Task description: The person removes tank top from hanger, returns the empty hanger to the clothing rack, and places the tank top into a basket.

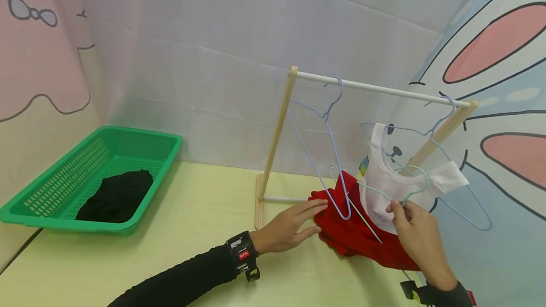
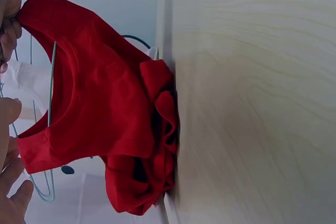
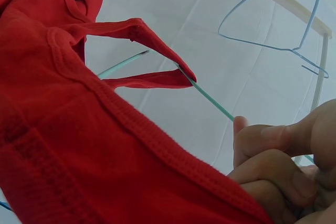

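A red sleeveless top hangs partly on a mint-green wire hanger, its lower part bunched on the table. My right hand pinches the hanger near the base of its hook. In the right wrist view, one red strap loops over the hanger's arm. My left hand is by the top's left side, fingers fairly straight; in the left wrist view its fingers are close beside a strap. Whether they touch the cloth I cannot tell.
A wooden drying rack with a white rail stands behind. On the rail hang a bare blue hanger and another blue hanger with a white garment. At left, a green basket holds black cloth.
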Demonstrator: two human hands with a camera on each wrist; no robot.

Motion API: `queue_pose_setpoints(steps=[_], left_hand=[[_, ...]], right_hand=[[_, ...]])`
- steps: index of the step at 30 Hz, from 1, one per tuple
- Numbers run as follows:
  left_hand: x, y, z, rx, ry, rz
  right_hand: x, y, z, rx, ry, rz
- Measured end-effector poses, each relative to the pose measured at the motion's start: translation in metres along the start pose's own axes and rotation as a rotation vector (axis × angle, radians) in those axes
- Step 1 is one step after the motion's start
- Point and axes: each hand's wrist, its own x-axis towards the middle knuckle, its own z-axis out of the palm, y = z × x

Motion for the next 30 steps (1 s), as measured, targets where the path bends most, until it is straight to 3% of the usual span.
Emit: queue_pose_setpoints(steps=[6,15,23,30], left_hand=[[0.014,0.002,0.009,0.060,0.016,0.001],[0.039,0.005,0.017,0.160,0.050,0.115],[0.048,0.006,0.020,0.272,0.041,0.128],[0.057,0.000,0.026,0.244,0.016,0.126]], right_hand=[[-0.001,-0.002,0.001,-0.005,-0.017,0.018],[0.002,-0.008,0.001,-0.009,-0.003,-0.023],[0.001,-0.015,0.003,-0.020,-0.008,-0.031],[0.002,-0.017,0.005,-0.009,0.027,-0.073]])
